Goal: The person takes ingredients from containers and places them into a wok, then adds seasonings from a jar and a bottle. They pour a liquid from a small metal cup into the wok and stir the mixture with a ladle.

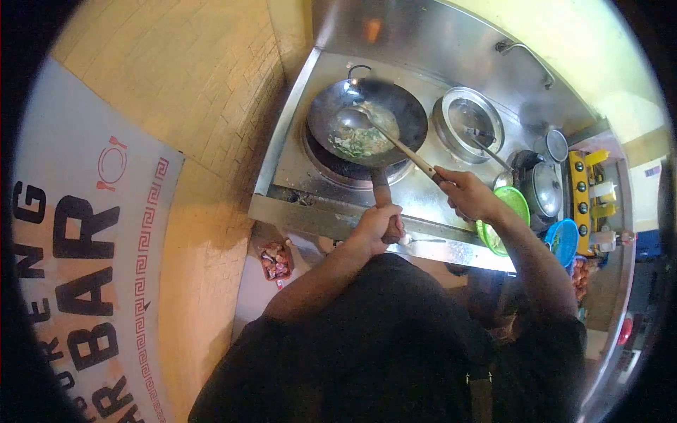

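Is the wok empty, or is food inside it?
Not empty: the wok holds greenish-white food at its bottom, with the ladle resting in it.

Yellow tiled wall point(204, 77) on the left, under warm light. A white banner point(84, 261) with black letters hangs there.

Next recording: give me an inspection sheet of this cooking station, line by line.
Surface: steel cooking range, back panel behind it.
Job's things: dark wok on the burner, greenish food inside; long ladle with its bowl in the wok.
Clutter: metal basin, lidded pot, green bowl, blue bowl, red tray down at left.
Grippers: left hand grips the wok handle; right hand grips the ladle handle.
Cables: nothing seen.
Surroundings: tiled wall, printed banner, tap.
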Available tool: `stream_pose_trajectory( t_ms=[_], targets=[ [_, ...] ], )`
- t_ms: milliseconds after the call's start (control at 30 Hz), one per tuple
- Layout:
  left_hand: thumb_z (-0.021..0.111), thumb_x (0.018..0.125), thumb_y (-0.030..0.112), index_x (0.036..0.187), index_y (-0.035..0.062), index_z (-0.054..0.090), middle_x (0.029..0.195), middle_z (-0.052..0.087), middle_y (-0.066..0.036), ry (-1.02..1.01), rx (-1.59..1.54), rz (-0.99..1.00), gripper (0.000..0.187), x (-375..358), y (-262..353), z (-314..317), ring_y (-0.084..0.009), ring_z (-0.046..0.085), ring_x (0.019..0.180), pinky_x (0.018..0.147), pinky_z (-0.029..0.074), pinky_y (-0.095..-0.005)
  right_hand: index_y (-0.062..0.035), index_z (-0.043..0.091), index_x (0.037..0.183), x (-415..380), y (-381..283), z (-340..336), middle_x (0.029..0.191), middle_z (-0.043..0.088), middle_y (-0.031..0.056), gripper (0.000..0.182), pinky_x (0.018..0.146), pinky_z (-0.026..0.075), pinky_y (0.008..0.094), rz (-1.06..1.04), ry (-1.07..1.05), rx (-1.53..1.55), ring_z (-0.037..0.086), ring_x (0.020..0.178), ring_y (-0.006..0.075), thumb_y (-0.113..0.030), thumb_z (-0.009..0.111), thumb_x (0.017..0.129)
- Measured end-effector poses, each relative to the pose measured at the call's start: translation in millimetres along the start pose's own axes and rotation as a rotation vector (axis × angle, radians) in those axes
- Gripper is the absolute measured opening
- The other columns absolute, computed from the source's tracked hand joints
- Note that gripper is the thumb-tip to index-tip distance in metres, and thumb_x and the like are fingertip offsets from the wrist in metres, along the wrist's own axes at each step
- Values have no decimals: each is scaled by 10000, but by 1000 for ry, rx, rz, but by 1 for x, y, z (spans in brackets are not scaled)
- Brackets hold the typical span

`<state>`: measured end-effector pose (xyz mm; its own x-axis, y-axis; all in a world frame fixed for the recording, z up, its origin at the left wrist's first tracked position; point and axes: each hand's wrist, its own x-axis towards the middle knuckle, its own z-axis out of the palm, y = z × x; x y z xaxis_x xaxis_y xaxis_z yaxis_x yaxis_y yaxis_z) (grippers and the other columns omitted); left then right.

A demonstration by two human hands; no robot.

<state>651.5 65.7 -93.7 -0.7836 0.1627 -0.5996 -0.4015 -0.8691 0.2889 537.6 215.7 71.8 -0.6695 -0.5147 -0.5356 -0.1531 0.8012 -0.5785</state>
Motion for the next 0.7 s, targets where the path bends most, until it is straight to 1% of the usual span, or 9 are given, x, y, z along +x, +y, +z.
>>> stream_pose_trajectory(
  t_ms=[33, 133, 233, 267, 367, 467, 567, 600, 700],
  targets=[
    [598, 834, 70, 764, 23, 509, 603, 501, -55, -20, -27, -15, 122, 0, 1, -3, -184, 519, 481, 465, 476, -349, -96, 404, 1403, -12, -5, -1, 682, 591, 183, 480, 589, 491, 398, 108, -60, 158, 580, 574, 224, -174, 488, 937],
    [602, 815, 51, 732, 21, 515, 603, 510, -69, -55, -15, -12, 124, 4, 1, -13, -198, 529, 507, 486, 479, -355, -64, 462, 1324, -32, -9, 0, 722, 618, 260, 414, 635, 502, 508, 38, -70, -87, 615, 653, 439, -134, 450, 916],
    [601, 813, 44, 753, 19, 521, 613, 517, -72, -52, -31, -9, 103, 5, -1, -18, -201, 535, 521, 487, 484, -355, -73, 450, 1330, -11, 40, 22, 733, 629, 259, 420, 623, 498, 526, -326, 135, -432, 627, 655, 424, -132, 438, 914],
    [600, 816, 46, 770, 19, 523, 618, 519, -69, -46, -34, -5, 94, 6, 0, -18, -197, 536, 522, 487, 485, -353, -84, 449, 1322, -4, 40, 24, 749, 632, 265, 416, 647, 501, 530, -169, 115, -535, 634, 689, 430, -136, 436, 910],
    [599, 818, 43, 813, 19, 523, 631, 524, -63, -57, -42, -9, 79, 7, -1, -22, -188, 540, 525, 490, 490, -347, -67, 466, 1314, 29, 42, 29, 771, 624, 285, 423, 686, 498, 520, -52, 146, -697, 631, 719, 444, -126, 450, 896],
    [601, 819, 45, 802, 24, 518, 637, 522, -57, -85, -56, -15, 87, 11, -3, -29, -181, 538, 521, 491, 492, -350, -80, 472, 1314, 45, 53, 11, 779, 626, 289, 418, 679, 508, 509, -73, 265, -574, 628, 697, 446, -127, 454, 899],
    [602, 821, 48, 795, 31, 514, 643, 519, -53, -78, -51, -8, 94, 10, -2, -30, -173, 535, 523, 496, 493, -360, -96, 458, 1333, 77, 99, 11, 787, 631, 288, 418, 592, 523, 474, -374, 517, -360, 646, 636, 392, -148, 451, 918],
    [601, 817, 36, 806, 31, 511, 643, 514, -54, -67, -56, -9, 91, 9, -1, -28, -168, 527, 514, 496, 482, -347, -94, 435, 1366, 71, 75, 10, 704, 616, 187, 437, 439, 478, 381, -83, 348, -102, 609, 519, 244, -191, 462, 940],
    [599, 809, 12, 828, 31, 505, 646, 505, -55, -51, -63, -17, 98, 5, 2, -24, -157, 511, 497, 496, 458, -320, -100, 429, 1378, 72, 59, 6, 623, 526, 86, 449, 371, 407, 311, 124, 67, 444, 492, 416, 149, -208, 484, 945]
  ],
)
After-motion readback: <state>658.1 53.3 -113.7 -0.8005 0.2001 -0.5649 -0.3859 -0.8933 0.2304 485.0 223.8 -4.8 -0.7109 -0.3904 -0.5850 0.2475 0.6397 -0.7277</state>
